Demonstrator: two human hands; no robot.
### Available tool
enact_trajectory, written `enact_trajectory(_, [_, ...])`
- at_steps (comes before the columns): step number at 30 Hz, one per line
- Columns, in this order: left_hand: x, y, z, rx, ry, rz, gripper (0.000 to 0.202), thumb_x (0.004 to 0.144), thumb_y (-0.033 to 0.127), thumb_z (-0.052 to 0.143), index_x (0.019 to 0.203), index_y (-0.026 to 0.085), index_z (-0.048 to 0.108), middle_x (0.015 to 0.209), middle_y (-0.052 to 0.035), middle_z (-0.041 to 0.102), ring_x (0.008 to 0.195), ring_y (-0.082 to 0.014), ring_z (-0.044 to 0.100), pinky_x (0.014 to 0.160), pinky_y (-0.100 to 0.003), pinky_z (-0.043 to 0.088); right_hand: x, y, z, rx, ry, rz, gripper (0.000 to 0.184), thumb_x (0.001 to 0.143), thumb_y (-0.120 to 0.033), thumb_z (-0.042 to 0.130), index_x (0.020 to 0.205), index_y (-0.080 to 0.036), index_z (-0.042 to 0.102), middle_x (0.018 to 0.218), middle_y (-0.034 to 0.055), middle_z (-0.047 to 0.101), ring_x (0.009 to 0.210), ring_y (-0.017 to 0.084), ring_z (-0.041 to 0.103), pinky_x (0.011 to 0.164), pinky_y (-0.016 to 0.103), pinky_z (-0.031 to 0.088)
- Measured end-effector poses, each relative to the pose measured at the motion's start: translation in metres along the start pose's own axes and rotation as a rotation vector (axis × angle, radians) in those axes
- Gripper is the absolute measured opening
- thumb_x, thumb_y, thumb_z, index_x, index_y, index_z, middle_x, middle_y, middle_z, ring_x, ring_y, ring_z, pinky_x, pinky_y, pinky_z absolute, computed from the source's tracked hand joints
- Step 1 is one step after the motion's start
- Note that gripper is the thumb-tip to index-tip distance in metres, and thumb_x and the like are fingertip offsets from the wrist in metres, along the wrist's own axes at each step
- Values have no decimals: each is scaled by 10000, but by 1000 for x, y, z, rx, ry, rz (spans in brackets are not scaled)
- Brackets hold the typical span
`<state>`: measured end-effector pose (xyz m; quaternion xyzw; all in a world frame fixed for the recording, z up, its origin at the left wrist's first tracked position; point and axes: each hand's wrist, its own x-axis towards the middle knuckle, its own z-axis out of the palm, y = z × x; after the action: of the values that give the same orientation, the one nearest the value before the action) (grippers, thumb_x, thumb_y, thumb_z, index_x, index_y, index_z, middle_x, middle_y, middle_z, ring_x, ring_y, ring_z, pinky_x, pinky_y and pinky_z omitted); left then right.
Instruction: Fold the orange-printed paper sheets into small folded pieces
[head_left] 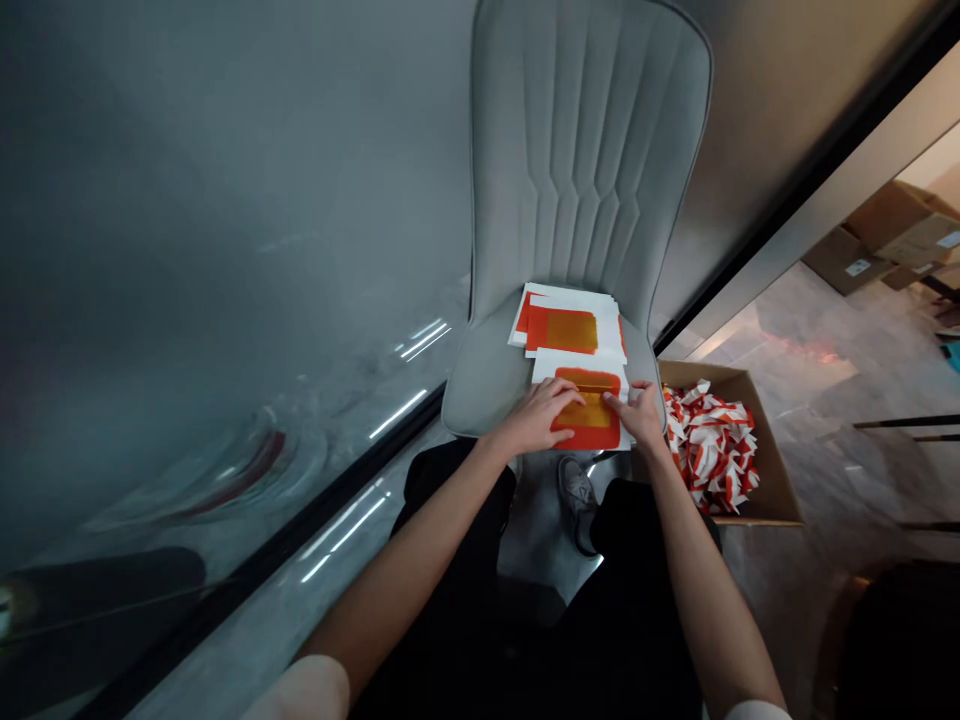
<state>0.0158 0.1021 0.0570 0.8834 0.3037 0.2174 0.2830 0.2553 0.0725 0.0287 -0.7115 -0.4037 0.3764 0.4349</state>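
A white sheet (pixel 577 415) with an orange-red border and an amber centre lies on the seat of a grey upholstered chair (pixel 487 385). A faint crease crosses its amber patch. My left hand (pixel 536 415) lies over the sheet's left side, its fingers curled on the orange. My right hand (pixel 637 412) has its fingertips pinched at the sheet's right side, next to the amber patch. Behind them lies a stack of similar sheets (pixel 562 330), untouched by either hand.
A cardboard box (pixel 757 440) full of crumpled red-and-white pieces (pixel 709 450) stands to the chair's right. Several cardboard cartons (pixel 900 235) sit on the tiled floor (pixel 817 560) at the far right. A large glossy grey panel (pixel 225 220) fills the left.
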Motion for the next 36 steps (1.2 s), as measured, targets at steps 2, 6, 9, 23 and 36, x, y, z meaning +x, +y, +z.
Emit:
enact_trajectory(2, [-3, -5, 7, 39, -82, -24, 516, 804, 246, 793, 1285, 252, 604, 1453, -104, 514, 1393, -321, 447, 1190, -515, 356, -7, 0, -4, 78, -70, 67, 729, 612, -467, 865, 1057, -283, 318, 668, -89, 532, 556, 187, 567, 458, 280, 437])
enact_trajectory(6, [-4, -11, 14, 48, -143, -73, 606, 829, 279, 761, 1392, 247, 540, 1576, -121, 428, 1490, -327, 353, 1235, -516, 291, -25, 2, -12, 86, -232, 130, 705, 588, -409, 861, 1016, -296, 312, 649, -119, 534, 494, 153, 543, 415, 248, 431])
enact_trajectory(9, [-5, -15, 14, 38, -188, -116, 708, 836, 329, 760, 1475, 241, 469, 1629, -136, 370, 1533, -333, 304, 1255, -528, 258, -38, 4, -15, 95, -392, 174, 664, 600, -421, 860, 1032, -293, 373, 641, -126, 588, 463, 140, 554, 390, 227, 445])
enact_trajectory(23, [-26, -30, 10, -138, -251, -47, 515, 863, 71, 613, 1345, 252, 585, 1682, -106, 352, 1592, -287, 261, 1285, -528, 246, -70, 7, -16, 74, -557, -157, 685, 710, -265, 826, 1363, -288, 623, 1171, 42, 671, 983, 214, 679, 773, 321, 605])
enact_trajectory(36, [-35, -22, 6, -139, -264, -77, 496, 934, 238, 657, 1416, 246, 541, 1687, -134, 333, 1605, -299, 223, 1293, -530, 237, -77, 0, -8, 489, -457, 179, 446, 828, -541, 736, 1180, -266, 731, 1348, 68, 666, 1002, 252, 703, 739, 372, 624])
